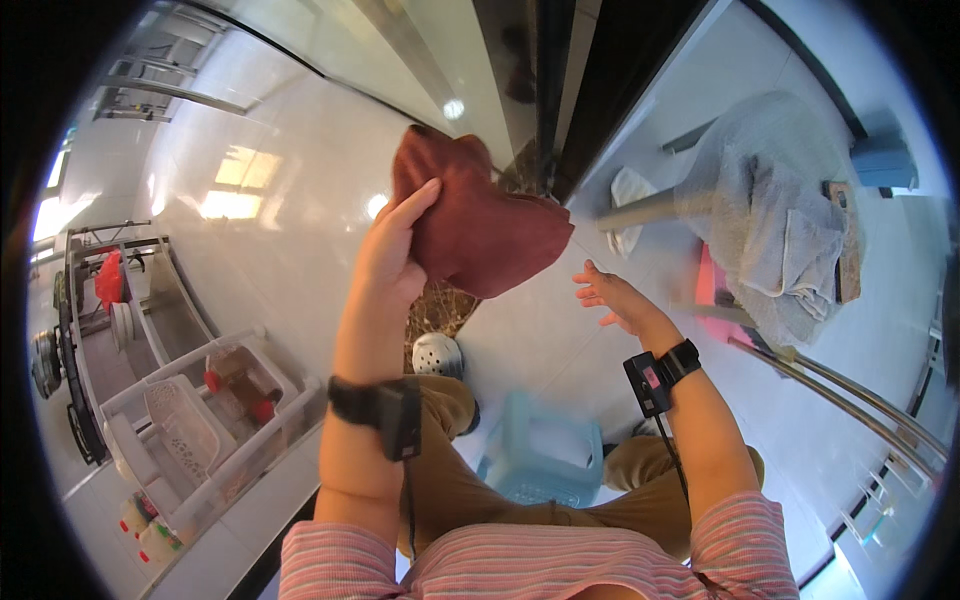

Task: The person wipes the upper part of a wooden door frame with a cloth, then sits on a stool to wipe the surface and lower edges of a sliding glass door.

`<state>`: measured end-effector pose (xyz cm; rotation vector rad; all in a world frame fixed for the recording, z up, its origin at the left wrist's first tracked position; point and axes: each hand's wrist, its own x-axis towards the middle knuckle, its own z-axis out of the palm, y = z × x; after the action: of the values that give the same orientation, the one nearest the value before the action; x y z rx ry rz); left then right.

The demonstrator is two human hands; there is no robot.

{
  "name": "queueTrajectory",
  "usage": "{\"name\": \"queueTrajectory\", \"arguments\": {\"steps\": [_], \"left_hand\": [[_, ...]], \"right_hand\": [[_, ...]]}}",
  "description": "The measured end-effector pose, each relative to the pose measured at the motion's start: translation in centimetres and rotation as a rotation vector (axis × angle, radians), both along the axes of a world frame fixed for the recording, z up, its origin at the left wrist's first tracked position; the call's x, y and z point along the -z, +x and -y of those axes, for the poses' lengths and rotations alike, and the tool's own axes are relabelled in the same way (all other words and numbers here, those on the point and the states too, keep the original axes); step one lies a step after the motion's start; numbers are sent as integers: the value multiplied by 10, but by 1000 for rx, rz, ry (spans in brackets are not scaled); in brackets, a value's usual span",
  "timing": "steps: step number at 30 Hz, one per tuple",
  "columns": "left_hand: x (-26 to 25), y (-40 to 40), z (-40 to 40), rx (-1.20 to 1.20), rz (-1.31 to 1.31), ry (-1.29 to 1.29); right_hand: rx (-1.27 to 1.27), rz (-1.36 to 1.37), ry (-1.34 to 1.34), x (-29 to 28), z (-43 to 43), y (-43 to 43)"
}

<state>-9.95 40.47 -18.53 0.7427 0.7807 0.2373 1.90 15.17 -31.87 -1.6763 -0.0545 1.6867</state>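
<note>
In my left hand [401,244] I grip a dark red cloth [487,232] by its left side, with the thumb lying on top of it. The cloth is bunched at its upper end and spreads out to the right, in front of a glossy light panel and a dark door frame [551,90]. To the right of the cloth and apart from it, my right hand [611,296] holds nothing, its fingers spread. Each wrist wears a black strapped device with a cable.
A light blue plastic stool [540,457] stands between my legs. At left are a white plastic rack [292,397] with containers and a metal rack [161,292]. At right, a grey towel [795,255] hangs near metal rails [840,397] and a blue container [883,160].
</note>
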Motion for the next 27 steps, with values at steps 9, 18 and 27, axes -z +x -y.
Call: {"name": "queueTrajectory", "arguments": {"steps": [9, 18, 27], "left_hand": [[-5, 44, 79, 237, 194, -215], [-59, 15, 132, 351, 360, -174], [-60, -38, 116, 371, 407, 12]], "right_hand": [[343, 91, 436, -44, 33, -23], [953, -221, 997, -178, 58, -72], [793, 224, 913, -238, 45, -116]]}}
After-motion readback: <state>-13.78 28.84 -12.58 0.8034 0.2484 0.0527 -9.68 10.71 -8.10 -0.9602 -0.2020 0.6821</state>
